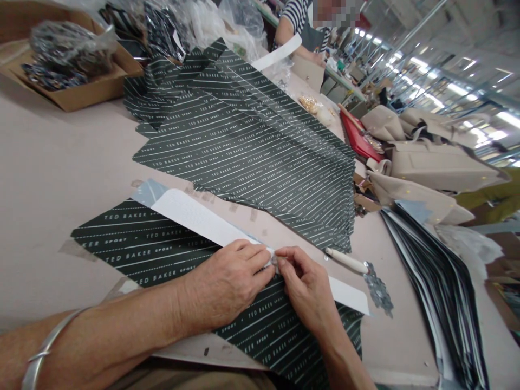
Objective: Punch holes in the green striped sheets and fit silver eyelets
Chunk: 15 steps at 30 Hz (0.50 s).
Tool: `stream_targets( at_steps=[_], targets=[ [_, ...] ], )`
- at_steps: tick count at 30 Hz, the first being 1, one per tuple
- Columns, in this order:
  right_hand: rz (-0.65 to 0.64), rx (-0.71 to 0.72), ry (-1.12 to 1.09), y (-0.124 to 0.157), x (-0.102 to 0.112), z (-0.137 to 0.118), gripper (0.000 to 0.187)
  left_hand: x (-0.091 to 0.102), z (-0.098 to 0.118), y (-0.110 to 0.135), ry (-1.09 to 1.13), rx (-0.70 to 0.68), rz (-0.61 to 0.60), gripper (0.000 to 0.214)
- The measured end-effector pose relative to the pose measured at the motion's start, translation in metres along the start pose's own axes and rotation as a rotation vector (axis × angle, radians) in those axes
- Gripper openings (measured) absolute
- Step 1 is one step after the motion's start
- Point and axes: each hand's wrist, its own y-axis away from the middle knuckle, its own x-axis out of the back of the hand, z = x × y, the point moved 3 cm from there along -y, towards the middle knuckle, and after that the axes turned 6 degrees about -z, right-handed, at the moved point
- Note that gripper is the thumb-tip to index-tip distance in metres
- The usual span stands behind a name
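Note:
A dark panel (pixel 117 238) printed with white lines and "TED BAKER SPORT" lies on the table before me. Along its upper edge runs a white strip (pixel 190 216), with a pale blue-grey tab at its left end. My left hand (pixel 233 284) rests on the strip with its fingers drawn together. Touching fingertips with it, my right hand (pixel 304 287) pinches at the strip's middle. Something small and shiny shows between the two hands; its kind is unclear. To the right lie a white-handled tool (pixel 347 260) and a cluster of small flat grey metal pieces (pixel 378 290).
A stack of matching printed panels (pixel 252 146) spreads beyond my hands. At the far left stands a cardboard box (pixel 93 89) with bagged parts. Folded dark pieces (pixel 439 292) and beige bags (pixel 430 162) lie right. A person in stripes (pixel 294 19) is across the table.

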Motion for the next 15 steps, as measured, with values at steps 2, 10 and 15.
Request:
stream_targets(
  at_steps=[2, 10, 15],
  targets=[
    [-0.004, 0.000, 0.018, 0.0000, 0.0006, 0.0004, 0.022, -0.0017, 0.0002, 0.0007, -0.013, -0.004, 0.005, 0.017],
    [-0.014, -0.005, 0.030, -0.0046, 0.0014, 0.0016, 0.018, -0.0002, 0.0019, 0.0024, -0.025, -0.007, 0.030, 0.033],
    [-0.029, -0.019, 0.019, -0.0034, 0.0010, 0.0057, 0.018, -0.0009, 0.0013, 0.0018, -0.028, -0.022, 0.032, 0.032]
  ],
)
